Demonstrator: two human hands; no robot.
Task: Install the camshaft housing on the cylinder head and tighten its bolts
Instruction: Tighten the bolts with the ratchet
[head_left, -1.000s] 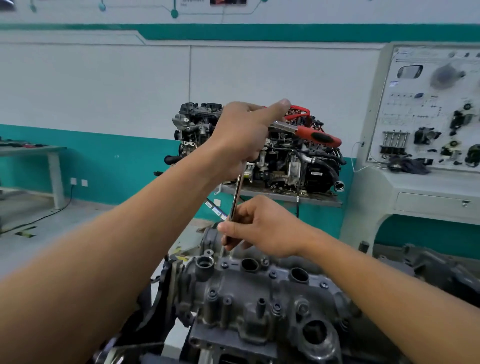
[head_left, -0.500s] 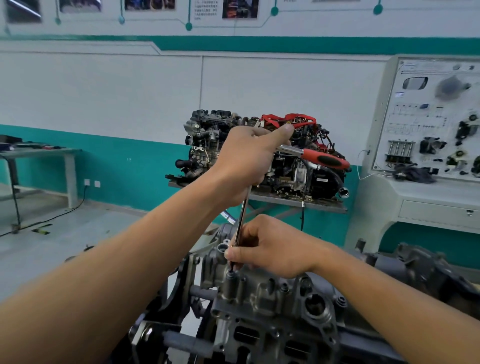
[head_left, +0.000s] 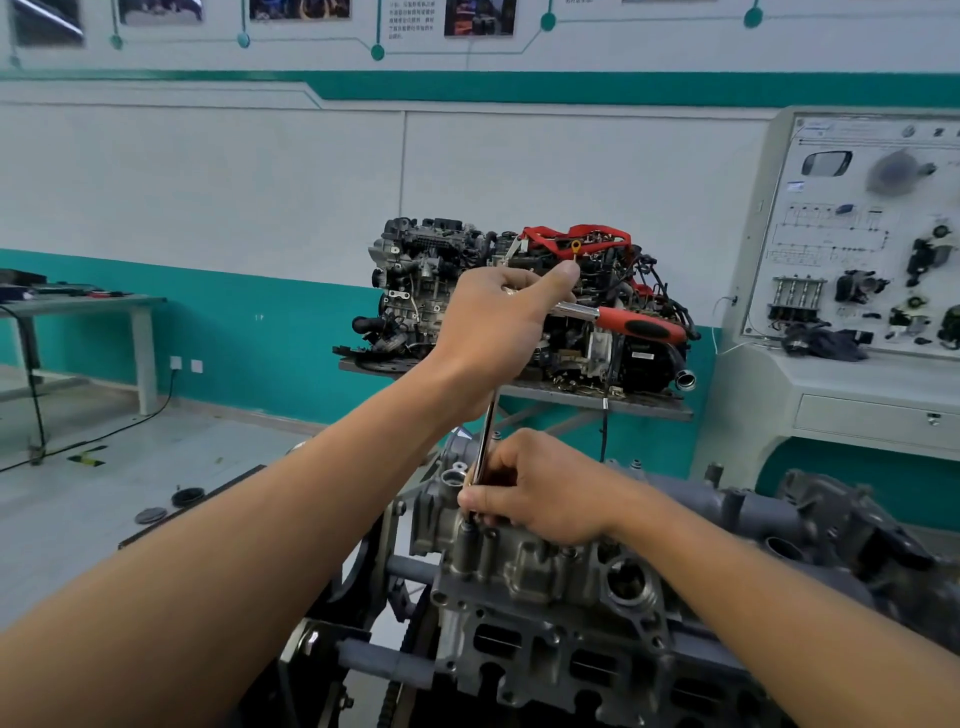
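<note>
Since the camshaft housing (head_left: 545, 571) already sits on the cylinder head (head_left: 571, 670), fitting looks done; tightening appears in hand at a bolt on the housing's left end.
Left hand (head_left: 506, 322): wrapped round the ratchet (head_left: 639, 326) head, above the housing.
Right hand (head_left: 540, 488): pinching the extension bar (head_left: 488, 421), just over the housing.
Other bolts: probably left to do.
Beyond the housing: display engine (head_left: 467, 291), well apart, obstructing nothing.

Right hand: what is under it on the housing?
The extension bar runs down through the right hand into a boss on the camshaft housing. Any bolt or socket there is hidden.
</note>
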